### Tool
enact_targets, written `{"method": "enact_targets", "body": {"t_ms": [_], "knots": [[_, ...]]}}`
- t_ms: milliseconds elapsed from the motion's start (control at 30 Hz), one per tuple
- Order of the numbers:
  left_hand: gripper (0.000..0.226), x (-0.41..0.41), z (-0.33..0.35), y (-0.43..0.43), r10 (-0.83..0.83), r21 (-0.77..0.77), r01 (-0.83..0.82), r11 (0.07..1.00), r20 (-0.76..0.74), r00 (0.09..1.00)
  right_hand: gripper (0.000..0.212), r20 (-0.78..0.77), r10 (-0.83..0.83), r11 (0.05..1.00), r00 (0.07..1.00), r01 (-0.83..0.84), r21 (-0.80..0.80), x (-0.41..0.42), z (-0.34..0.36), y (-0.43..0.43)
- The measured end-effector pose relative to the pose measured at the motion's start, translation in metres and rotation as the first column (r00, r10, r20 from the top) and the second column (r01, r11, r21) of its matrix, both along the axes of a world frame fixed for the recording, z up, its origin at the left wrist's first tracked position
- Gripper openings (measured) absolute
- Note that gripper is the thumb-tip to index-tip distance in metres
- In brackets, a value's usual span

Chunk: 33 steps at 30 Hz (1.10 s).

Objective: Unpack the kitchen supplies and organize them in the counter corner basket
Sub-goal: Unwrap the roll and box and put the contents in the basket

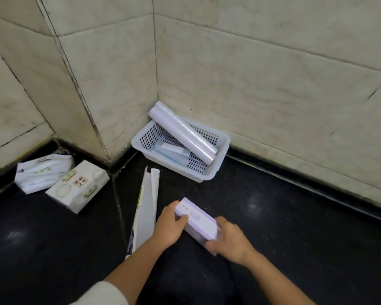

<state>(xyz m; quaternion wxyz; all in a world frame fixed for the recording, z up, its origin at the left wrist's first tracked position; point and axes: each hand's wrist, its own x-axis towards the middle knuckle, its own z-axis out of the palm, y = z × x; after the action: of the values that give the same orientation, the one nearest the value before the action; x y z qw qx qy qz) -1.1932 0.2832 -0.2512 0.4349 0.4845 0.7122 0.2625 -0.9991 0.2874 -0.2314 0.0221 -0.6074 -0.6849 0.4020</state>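
hands: left hand (pixel 171 223) and right hand (pixel 230 239) grip opposite ends of a lilac-edged box (pixel 196 219), fingers curled around it, above the black counter (pixel 273 216)
basket (pixel 223 143): white, perforated, in the tiled corner; a wrapped roll (pixel 183 133) leans across it over pale flat boxes (pixel 174 151)
left side: empty wrapper (pixel 146 208) beside the left hand; tissue box (pixel 78 189) and soft pack (pixel 42 172) well apart

I see a glossy black stone counter (pixel 295 216), perforated white plastic basket (pixel 223 143) at 12 o'clock, shiny film-wrapped roll (pixel 183 132), matt cardboard box (pixel 196 219).
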Motion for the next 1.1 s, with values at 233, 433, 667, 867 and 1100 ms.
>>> {"method": "enact_targets", "body": {"t_ms": [233,433,667,867,1100], "knots": [[0.052,-0.019,0.031,0.002,0.491,-0.420,-0.262,0.869,0.669,0.558,0.059,-0.441,-0.036,0.957,0.897,0.158,0.242,-0.019,0.065,0.028],[0.024,-0.027,0.047,0.004,0.584,-0.443,-0.414,0.795,0.743,0.326,0.068,-0.523,0.077,0.943,0.849,0.109,0.315,-0.032,0.093,0.034],[0.033,-0.046,0.059,0.000,0.518,-0.309,-0.438,0.844,0.680,0.519,0.070,-0.512,0.072,0.950,0.856,0.097,0.296,-0.027,0.101,0.033],[0.032,-0.059,0.073,0.006,0.495,-0.184,-0.495,0.849,0.604,0.625,0.059,-0.447,0.096,0.955,0.889,0.044,0.293,-0.027,0.111,0.038],[0.045,-0.061,0.086,0.003,0.422,-0.189,-0.396,0.899,0.613,0.667,0.051,-0.499,-0.043,0.931,0.866,0.216,0.294,-0.035,0.120,0.045]]}}
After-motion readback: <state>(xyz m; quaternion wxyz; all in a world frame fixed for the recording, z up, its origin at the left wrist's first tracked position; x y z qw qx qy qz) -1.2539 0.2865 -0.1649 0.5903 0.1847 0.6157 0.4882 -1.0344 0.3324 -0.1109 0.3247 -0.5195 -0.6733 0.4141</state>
